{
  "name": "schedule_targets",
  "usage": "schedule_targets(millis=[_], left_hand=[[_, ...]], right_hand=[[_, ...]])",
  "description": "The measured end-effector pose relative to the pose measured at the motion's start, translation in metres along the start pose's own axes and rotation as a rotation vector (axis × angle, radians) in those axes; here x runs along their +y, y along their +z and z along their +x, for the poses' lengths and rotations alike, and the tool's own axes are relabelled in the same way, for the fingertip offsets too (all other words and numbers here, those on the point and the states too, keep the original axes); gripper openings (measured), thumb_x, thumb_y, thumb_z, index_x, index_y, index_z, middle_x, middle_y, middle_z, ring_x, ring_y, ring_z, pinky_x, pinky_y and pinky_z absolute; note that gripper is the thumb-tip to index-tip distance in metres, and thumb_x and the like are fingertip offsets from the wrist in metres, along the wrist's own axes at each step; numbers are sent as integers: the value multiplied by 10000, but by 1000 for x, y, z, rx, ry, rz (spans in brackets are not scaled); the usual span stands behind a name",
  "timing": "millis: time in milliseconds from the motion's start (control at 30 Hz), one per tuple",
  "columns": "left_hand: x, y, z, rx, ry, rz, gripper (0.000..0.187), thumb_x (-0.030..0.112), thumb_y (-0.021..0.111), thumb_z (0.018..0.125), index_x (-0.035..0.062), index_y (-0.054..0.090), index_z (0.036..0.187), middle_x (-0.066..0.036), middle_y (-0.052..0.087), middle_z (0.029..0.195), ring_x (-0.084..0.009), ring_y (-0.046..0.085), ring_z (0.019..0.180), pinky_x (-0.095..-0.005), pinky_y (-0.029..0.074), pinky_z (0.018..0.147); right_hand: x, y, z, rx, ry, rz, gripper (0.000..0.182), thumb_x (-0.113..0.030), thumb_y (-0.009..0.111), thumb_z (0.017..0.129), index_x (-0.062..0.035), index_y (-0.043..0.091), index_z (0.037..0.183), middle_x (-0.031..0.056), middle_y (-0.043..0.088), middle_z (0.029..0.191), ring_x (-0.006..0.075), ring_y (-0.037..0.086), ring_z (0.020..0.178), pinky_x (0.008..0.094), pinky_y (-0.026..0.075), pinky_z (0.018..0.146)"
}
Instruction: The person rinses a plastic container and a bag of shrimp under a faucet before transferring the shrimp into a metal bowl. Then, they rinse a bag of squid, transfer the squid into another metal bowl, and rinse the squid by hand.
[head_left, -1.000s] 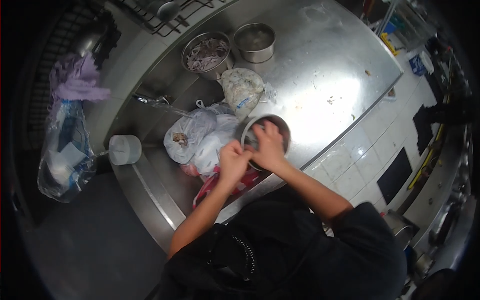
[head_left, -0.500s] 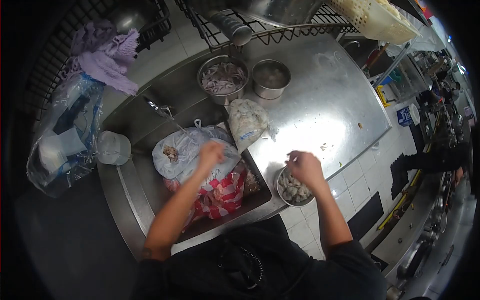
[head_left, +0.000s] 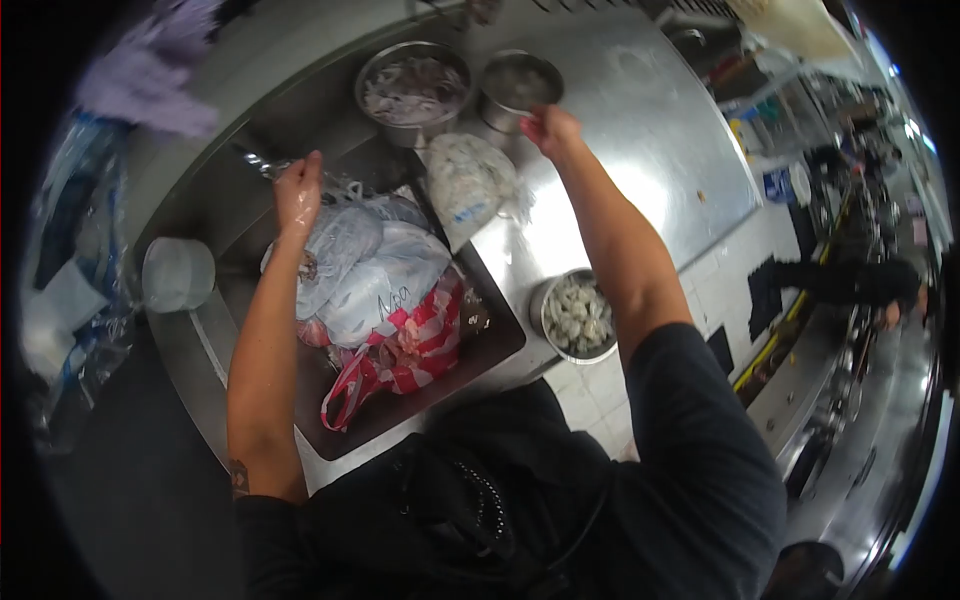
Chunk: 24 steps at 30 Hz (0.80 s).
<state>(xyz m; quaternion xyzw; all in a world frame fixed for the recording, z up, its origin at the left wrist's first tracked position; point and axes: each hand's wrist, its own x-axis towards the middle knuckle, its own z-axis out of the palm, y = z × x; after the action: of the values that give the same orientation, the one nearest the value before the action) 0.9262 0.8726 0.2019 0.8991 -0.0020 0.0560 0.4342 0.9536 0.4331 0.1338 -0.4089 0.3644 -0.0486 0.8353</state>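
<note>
My left hand (head_left: 298,193) is closed at the end of the faucet spout (head_left: 258,160), over the back of the sink. Its wrist looks wet. My right hand (head_left: 552,130) reaches across the counter, thumb and fingers pinched at the near rim of a small metal pot (head_left: 522,85) holding cloudy liquid. Beside that pot is a larger metal pot (head_left: 413,95) of pale, purplish strips. A clear bag of greyish pieces (head_left: 468,180) lies at the sink's edge. Nearer my body, a metal bowl (head_left: 578,315) holds grey, shrimp-like pieces.
In the sink (head_left: 490,365) lie white plastic bags (head_left: 385,265) and a red-and-white striped bag (head_left: 400,350). A translucent tub (head_left: 178,274) stands on the left ledge. A purple cloth (head_left: 150,75) hangs at upper left. Another person's dark-clothed leg (head_left: 850,280) shows at right.
My left hand has moved from above the bags to the faucet. My right hand has left the bowl of grey pieces and reached forward to the small pot. The view has shifted.
</note>
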Motion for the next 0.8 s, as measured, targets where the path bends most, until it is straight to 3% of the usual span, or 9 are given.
schedule_targets(millis=[133, 200, 433, 533, 667, 733, 767, 800], left_hand=[[-5, -10, -2, 114, 60, -117, 455, 371, 593, 990, -6, 622, 736, -73, 576, 641, -154, 507, 621, -344, 417, 612], [-7, -22, -11, -32, 53, -208, 433, 367, 594, 992, -10, 636, 784, -51, 562, 659, -137, 483, 641, -333, 410, 611], [-5, -6, -33, -104, 19, -386, 383, 357, 648, 967, -7, 652, 846, -14, 569, 681, -89, 475, 629, -279, 413, 586], [42, 9, -48, -241, -122, -619, 372, 392, 659, 960, 31, 652, 875, -10, 588, 727, -83, 520, 639, -256, 447, 578], [87, 7, -68, -424, -295, -702, 379, 420, 698, 931, 64, 609, 835, -10, 575, 740, -93, 554, 627, -248, 467, 545], [89, 5, -80, -354, -396, -599, 400, 378, 766, 876, 75, 540, 746, -12, 530, 693, -107, 543, 571, -259, 446, 485], [70, 9, -87, -282, -390, -602, 352, 208, 769, 828, 88, 471, 685, -12, 499, 643, -110, 495, 494, -277, 400, 416], [53, 12, -97, -287, -390, -578, 352, 208, 769, 828, 88, 471, 685, -12, 499, 643, -110, 495, 494, -277, 400, 416]], right_hand=[[-2, 9, -4, 149, -98, 142, 18, -4, 579, 850, 3, 577, 867, 110, 541, 792, 225, 558, 649, 372, 586, 568], [-15, 4, -11, 134, -166, 12, 33, 15, 559, 825, -10, 580, 819, 104, 529, 742, 202, 517, 611, 368, 551, 535], [-42, -12, -105, -141, -270, -396, 64, -9, 504, 798, 14, 565, 803, 117, 531, 688, 222, 514, 550, 369, 463, 495], [-32, -2, -147, -254, -222, -345, 67, -10, 492, 804, 10, 554, 791, 119, 539, 686, 218, 505, 488, 346, 448, 447], [12, 22, -190, -357, -98, -349, 80, 37, 500, 790, -29, 533, 761, 89, 559, 673, 172, 510, 444, 307, 468, 372], [36, 37, -218, -357, -41, -349, 111, 53, 521, 784, -54, 520, 756, 80, 560, 661, 170, 528, 446, 308, 448, 351], [52, 38, -223, -389, -12, -354, 117, 50, 539, 784, -60, 511, 755, 77, 551, 645, 177, 532, 443, 308, 430, 350], [66, 39, -226, -423, 18, -361, 128, 48, 556, 783, -65, 502, 753, 75, 542, 629, 185, 537, 440, 308, 411, 350]])
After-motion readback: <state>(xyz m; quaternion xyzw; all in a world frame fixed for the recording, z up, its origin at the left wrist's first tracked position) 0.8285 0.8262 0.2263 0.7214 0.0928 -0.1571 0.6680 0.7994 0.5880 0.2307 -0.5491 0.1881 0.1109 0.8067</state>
